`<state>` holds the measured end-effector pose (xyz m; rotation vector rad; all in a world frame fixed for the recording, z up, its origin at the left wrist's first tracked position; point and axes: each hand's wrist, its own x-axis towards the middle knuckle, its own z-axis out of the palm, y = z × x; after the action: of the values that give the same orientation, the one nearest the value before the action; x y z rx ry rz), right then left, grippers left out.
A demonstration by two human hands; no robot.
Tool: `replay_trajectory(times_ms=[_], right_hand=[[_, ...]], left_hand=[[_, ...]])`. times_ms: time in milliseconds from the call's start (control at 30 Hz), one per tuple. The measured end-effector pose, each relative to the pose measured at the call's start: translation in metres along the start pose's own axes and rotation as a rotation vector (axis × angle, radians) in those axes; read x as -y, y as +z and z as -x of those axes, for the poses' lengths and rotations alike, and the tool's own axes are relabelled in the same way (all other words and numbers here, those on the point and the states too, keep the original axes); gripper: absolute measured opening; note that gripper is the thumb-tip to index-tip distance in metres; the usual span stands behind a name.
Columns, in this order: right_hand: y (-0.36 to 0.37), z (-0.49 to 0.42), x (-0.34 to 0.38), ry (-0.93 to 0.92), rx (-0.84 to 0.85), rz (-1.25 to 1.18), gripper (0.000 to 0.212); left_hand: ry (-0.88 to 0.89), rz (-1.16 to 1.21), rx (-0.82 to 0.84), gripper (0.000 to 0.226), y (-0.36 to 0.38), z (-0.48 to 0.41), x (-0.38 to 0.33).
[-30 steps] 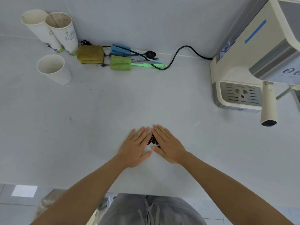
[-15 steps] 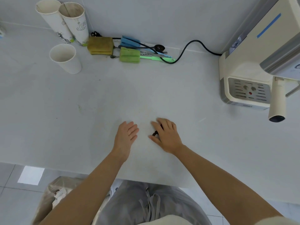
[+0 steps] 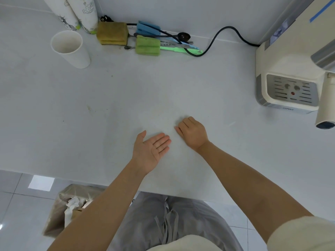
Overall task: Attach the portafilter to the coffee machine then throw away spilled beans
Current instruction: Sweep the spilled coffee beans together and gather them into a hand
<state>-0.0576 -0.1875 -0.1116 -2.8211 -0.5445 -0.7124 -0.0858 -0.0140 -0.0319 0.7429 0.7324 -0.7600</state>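
Note:
My right hand [image 3: 193, 133] rests on the white counter [image 3: 90, 124], knuckles up, fingers curled into a fist. No coffee beans show on the counter; they are hidden inside that fist. My left hand [image 3: 151, 149] lies just left of it, palm up and flat, fingers together, holding nothing. The cream coffee machine [image 3: 282, 58] stands at the right edge. The portafilter's cream handle [image 3: 325, 105] sticks out from under the machine's head, above the drip tray [image 3: 291, 93].
A paper cup [image 3: 69, 49] stands at the back left with two taller cups [image 3: 79, 13] behind it. Sponges [image 3: 112, 33] and brushes [image 3: 148, 45] lie along the wall beside the black power cable [image 3: 215, 38]. A lined waste bin [image 3: 72, 205] stands on the floor below the counter edge.
My right hand has closed over the beans that lay at its fingertips. My left hand has turned palm up beside it. The view has shifted down and nearer the counter edge.

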Motion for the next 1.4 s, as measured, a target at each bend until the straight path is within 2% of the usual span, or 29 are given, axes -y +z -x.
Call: replay_trajectory(times_ms=[133, 333, 533, 633, 767, 900, 1233, 1400], right_hand=[[-0.002, -0.003, -0.001, 0.017, 0.037, 0.084, 0.057], [-0.003, -0.006, 0.002, 0.068, 0.076, 0.162, 0.04], [-0.003, -0.014, 0.001, 0.104, 0.099, 0.209, 0.045], [-0.008, -0.017, 0.0, 0.202, 0.058, 0.121, 0.045], [-0.023, -0.025, 0.011, 0.312, -0.022, -0.154, 0.038], [-0.04, -0.033, 0.039, 0.339, -0.073, -0.339, 0.04], [-0.06, -0.023, 0.071, 0.348, -0.109, -0.272, 0.041], [-0.061, -0.015, 0.074, 0.316, -0.107, -0.295, 0.039]], left_hand=[[-0.036, 0.006, 0.025, 0.065, 0.006, -0.004, 0.004], [-0.078, -0.015, 0.036, 0.066, 0.012, -0.01, 0.01], [-0.091, -0.012, 0.044, 0.066, 0.013, -0.015, 0.011], [-0.085, -0.009, 0.043, 0.066, 0.013, -0.016, 0.009], [-0.084, -0.014, 0.053, 0.063, 0.02, -0.015, 0.009], [-0.118, 0.001, 0.169, 0.054, 0.037, -0.009, 0.014], [-0.115, 0.215, 0.297, 0.044, 0.05, -0.005, 0.031], [-0.116, 0.152, 0.255, 0.042, 0.042, -0.005, 0.024]])
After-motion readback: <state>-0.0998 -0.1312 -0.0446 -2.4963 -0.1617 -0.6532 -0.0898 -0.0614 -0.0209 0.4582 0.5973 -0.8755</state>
